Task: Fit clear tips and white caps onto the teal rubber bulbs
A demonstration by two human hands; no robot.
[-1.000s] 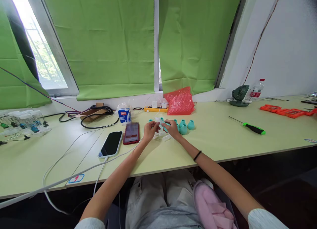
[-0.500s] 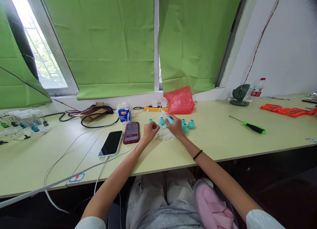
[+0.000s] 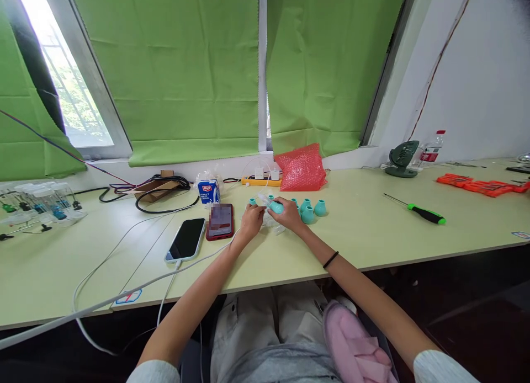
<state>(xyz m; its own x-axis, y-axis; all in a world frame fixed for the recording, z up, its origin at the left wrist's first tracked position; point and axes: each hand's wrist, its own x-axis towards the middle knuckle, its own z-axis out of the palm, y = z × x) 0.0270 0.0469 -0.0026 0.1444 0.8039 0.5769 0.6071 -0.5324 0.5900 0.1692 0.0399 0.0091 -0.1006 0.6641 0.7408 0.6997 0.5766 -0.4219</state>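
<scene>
My right hand [image 3: 289, 213] is closed around a small teal bulb [image 3: 276, 207], which lies tilted in the fingers. A clear plastic piece [image 3: 263, 198] shows at the bulb's left end. Close beside it, my left hand [image 3: 252, 221] is pinched, its fingertips near that end; what they hold is too small to tell. Several more teal bulbs with narrow necks stand just right of my right hand, among them a front one [image 3: 307, 215] and a rightmost one [image 3: 320, 208]. Another bulb [image 3: 252, 201] shows behind my left hand. Clear crumpled plastic [image 3: 273, 222] lies under and between the hands.
Left of my hands lie a red-cased phone [image 3: 220, 222] and a charging phone [image 3: 186, 240], with a white cable crossing my left forearm. A milk carton [image 3: 208, 191], a power strip [image 3: 260, 181] and a red bubble-wrap pouch [image 3: 304, 170] stand behind. A screwdriver [image 3: 418, 209] lies right.
My right hand has shifted slightly left with the bulb, which now lies more sideways. My left fingertips have come nearer to the bulb's left end.
</scene>
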